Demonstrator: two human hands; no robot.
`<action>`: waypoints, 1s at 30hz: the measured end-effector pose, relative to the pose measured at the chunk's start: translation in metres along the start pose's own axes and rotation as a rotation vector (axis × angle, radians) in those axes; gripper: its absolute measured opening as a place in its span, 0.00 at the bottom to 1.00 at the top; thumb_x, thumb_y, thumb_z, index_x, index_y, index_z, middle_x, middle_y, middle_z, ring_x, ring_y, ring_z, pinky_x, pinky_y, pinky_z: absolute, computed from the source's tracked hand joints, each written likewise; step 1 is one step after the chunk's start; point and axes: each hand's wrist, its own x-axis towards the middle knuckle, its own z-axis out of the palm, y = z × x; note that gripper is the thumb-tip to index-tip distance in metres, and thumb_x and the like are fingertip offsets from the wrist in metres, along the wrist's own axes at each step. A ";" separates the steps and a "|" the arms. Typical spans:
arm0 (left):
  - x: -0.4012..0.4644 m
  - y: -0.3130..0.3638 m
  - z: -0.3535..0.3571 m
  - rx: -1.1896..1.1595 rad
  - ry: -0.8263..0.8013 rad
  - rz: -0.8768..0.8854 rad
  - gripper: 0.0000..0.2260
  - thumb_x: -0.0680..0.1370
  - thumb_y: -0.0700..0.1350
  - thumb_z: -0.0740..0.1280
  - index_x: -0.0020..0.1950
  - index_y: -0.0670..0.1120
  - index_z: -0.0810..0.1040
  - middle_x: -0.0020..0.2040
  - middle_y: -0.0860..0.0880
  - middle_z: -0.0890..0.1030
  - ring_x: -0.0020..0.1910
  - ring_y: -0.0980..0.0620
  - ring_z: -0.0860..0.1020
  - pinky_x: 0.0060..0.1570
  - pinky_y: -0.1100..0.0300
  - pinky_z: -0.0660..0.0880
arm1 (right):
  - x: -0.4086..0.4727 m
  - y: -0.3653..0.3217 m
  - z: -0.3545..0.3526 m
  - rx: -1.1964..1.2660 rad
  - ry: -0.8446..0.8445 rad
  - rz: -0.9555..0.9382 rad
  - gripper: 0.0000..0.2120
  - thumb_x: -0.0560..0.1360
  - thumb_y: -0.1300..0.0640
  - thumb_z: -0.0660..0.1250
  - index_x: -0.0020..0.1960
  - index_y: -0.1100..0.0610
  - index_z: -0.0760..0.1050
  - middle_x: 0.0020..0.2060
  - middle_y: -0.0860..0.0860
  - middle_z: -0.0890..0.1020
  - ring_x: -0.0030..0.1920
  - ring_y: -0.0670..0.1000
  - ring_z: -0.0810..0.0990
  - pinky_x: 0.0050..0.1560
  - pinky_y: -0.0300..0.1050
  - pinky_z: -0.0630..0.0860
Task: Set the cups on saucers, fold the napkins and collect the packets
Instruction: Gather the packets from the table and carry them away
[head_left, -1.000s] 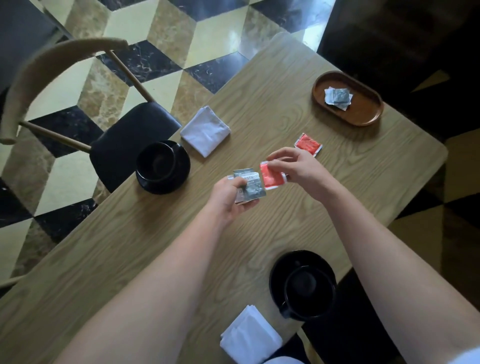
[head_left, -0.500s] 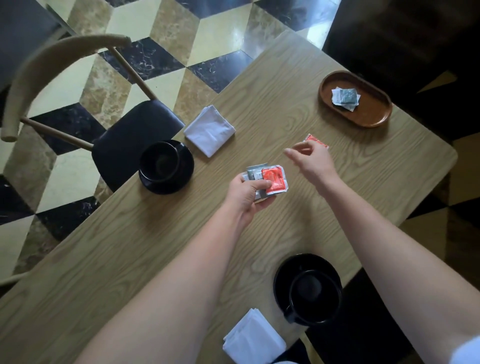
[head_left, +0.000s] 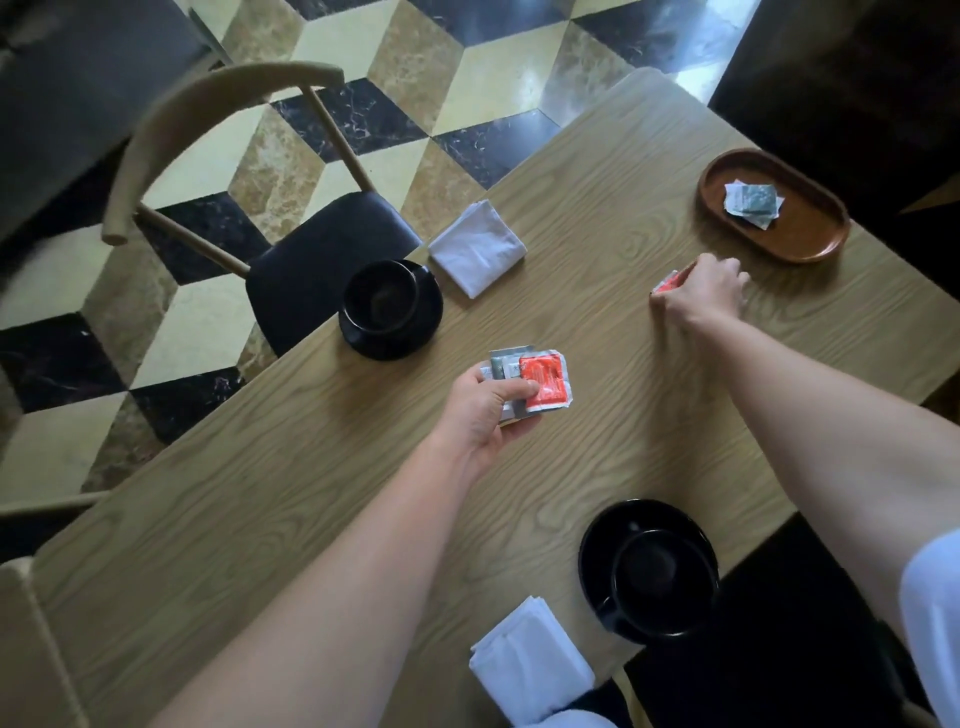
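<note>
Two cups (head_left: 382, 299) sat on two saucers (head_left: 426, 322), beside two folded napkins (head_left: 477, 247). The left hand (head_left: 480, 410) pinched a flat stack of packets (head_left: 535, 382), red on top. The right hand (head_left: 701, 299), ahead, closed around one tilted red packet (head_left: 670, 283); the tray (head_left: 810, 244) just beyond held more.

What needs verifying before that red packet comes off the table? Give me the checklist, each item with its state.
1. Right hand closed on the red packet: ok, fingers curled round it.
2. Packet clear of the table: cannot tell, the hand hides its underside.
3. Left hand holding the packet stack: ok, thumb pinning it.
4. Wooden tray has room: ok, only a few packets lie in it.
5. Both cups on saucers: ok, far cup and near cup are seated.
6. Napkins folded: ok, far napkin and near napkin.
</note>
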 end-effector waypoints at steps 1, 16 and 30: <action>-0.007 -0.002 -0.008 0.004 0.014 0.005 0.17 0.71 0.31 0.71 0.57 0.45 0.78 0.47 0.47 0.85 0.37 0.52 0.85 0.34 0.58 0.80 | -0.003 0.000 -0.001 0.065 -0.015 0.047 0.28 0.70 0.51 0.77 0.65 0.62 0.73 0.65 0.61 0.75 0.68 0.63 0.72 0.64 0.52 0.72; -0.129 -0.024 -0.066 -0.063 -0.022 0.266 0.14 0.74 0.30 0.71 0.58 0.40 0.77 0.51 0.41 0.83 0.41 0.49 0.84 0.38 0.56 0.81 | -0.281 -0.013 -0.058 0.952 -0.736 -0.203 0.07 0.73 0.53 0.77 0.44 0.56 0.84 0.29 0.45 0.76 0.27 0.41 0.70 0.27 0.34 0.64; -0.340 -0.086 -0.024 0.011 -0.692 0.435 0.21 0.73 0.32 0.73 0.65 0.36 0.74 0.50 0.41 0.83 0.41 0.49 0.85 0.38 0.58 0.81 | -0.535 0.093 -0.196 1.035 -0.080 -0.282 0.18 0.75 0.45 0.74 0.58 0.56 0.79 0.47 0.53 0.85 0.43 0.49 0.81 0.39 0.43 0.75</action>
